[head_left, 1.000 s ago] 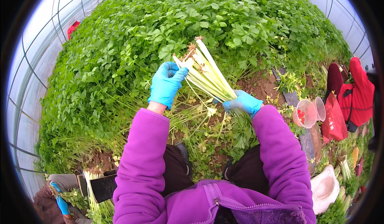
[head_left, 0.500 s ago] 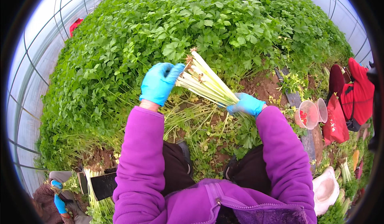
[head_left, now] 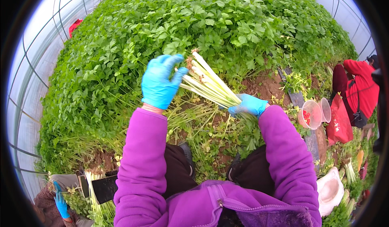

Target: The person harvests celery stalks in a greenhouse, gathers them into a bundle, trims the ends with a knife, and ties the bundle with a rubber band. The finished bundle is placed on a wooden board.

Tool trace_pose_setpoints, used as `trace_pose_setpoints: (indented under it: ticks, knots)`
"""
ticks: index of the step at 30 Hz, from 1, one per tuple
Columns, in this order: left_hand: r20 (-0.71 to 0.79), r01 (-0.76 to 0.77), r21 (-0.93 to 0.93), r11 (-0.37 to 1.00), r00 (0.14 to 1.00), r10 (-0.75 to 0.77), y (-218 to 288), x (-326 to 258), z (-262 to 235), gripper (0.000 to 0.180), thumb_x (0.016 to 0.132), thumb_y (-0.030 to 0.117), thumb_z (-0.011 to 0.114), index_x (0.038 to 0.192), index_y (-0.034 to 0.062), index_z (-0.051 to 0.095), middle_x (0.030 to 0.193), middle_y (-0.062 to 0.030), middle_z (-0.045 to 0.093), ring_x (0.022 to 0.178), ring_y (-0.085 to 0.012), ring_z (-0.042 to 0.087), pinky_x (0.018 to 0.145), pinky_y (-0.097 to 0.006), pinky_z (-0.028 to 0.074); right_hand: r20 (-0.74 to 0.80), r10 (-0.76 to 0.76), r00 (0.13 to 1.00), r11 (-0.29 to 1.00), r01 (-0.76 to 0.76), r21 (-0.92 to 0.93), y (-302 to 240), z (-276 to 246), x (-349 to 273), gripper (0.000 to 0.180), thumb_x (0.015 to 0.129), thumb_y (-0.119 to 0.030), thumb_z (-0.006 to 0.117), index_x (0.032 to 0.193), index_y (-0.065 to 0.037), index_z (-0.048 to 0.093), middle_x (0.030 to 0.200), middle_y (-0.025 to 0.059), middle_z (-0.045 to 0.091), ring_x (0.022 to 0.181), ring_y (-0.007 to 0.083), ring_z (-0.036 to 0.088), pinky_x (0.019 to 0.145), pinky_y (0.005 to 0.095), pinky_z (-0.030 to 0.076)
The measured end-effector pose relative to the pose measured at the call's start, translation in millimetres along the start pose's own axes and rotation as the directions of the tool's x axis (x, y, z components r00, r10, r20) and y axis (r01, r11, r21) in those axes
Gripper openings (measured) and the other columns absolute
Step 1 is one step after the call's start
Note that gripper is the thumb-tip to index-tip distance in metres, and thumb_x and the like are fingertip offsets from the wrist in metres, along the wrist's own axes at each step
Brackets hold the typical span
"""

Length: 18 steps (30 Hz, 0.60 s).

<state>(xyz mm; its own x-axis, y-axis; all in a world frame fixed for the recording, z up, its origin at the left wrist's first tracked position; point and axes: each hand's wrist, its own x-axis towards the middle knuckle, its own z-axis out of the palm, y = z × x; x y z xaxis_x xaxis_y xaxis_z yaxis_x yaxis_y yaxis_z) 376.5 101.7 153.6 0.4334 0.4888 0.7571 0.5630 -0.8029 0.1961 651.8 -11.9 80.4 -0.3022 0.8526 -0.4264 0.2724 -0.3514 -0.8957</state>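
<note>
Head view: right hand (head_left: 248,104), blue glove, fingers clamped round pale stalk bundle (head_left: 208,83) at frame centre, root ends pointing upper left. Left hand (head_left: 159,83) at root ends, fingers loosely spread. Best: keep bundle gripped firm, pick at roots gently.

Smooth blue rubber gloves (head_left: 159,83), fuzzy purple fleece sleeves (head_left: 142,162), pale glossy stalks (head_left: 208,83).
</note>
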Motion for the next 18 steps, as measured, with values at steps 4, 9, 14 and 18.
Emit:
trace_pose_setpoints:
  ticks: [4, 9, 14, 18]
  knots:
    - [0.317, -0.117, -0.172, 0.978, 0.934, 0.167, 29, -4, 18, 0.022, 0.072, 0.025, 0.076, 0.089, 0.0137, 0.066, 0.086, -0.0051, 0.06, 0.085, -0.0276, 0.056, 0.075, -0.039, 0.048, 0.023, -0.023, 0.999, 1.0, 0.022, 0.007, 2, 1, 1, 0.041, 0.081, -0.02, 0.072, 0.114, -0.001, 0.056, 0.087, 0.0048, 0.066, 0.078, 0.0125, 0.06, 0.076, 0.0287, 0.048]
    - [0.323, -0.102, -0.25, 0.963, 0.929, 0.182, 24, -2, 21, 0.016, 0.072, 0.02, 0.074, 0.082, 0.0132, 0.063, 0.083, -0.0043, 0.059, 0.08, -0.0278, 0.057, 0.071, -0.039, 0.048, 0.074, -0.027, 0.997, 0.999, 0.025, 0.033, 4, 2, 3, 0.044, 0.08, -0.023, 0.073, 0.113, 0.0, 0.057, 0.088, 0.0043, 0.066, 0.079, 0.0119, 0.059, 0.078, 0.0281, 0.047]
    - [0.32, -0.126, -0.26, 0.957, 0.924, 0.209, 26, -4, 21, 0.016, 0.073, 0.019, 0.073, 0.084, 0.0136, 0.063, 0.082, -0.0038, 0.06, 0.075, -0.0265, 0.058, 0.069, -0.039, 0.047, 0.085, -0.005, 0.996, 0.996, -0.002, 0.086, 5, -2, 0, 0.045, 0.078, -0.022, 0.075, 0.113, 0.001, 0.057, 0.088, 0.0046, 0.066, 0.081, 0.0113, 0.059, 0.079, 0.0278, 0.047]
    - [0.349, -0.022, -0.167, 0.986, 0.934, 0.08, 37, -10, 23, 0.014, 0.076, 0.015, 0.072, 0.085, 0.01, 0.062, 0.082, -0.0056, 0.061, 0.072, -0.0226, 0.06, 0.066, -0.034, 0.048, 0.094, -0.049, 0.994, 0.99, 0.036, 0.137, 3, -2, -1, 0.049, 0.078, -0.02, 0.075, 0.117, 0.001, 0.056, 0.093, 0.0056, 0.066, 0.083, 0.0115, 0.059, 0.08, 0.0279, 0.047]
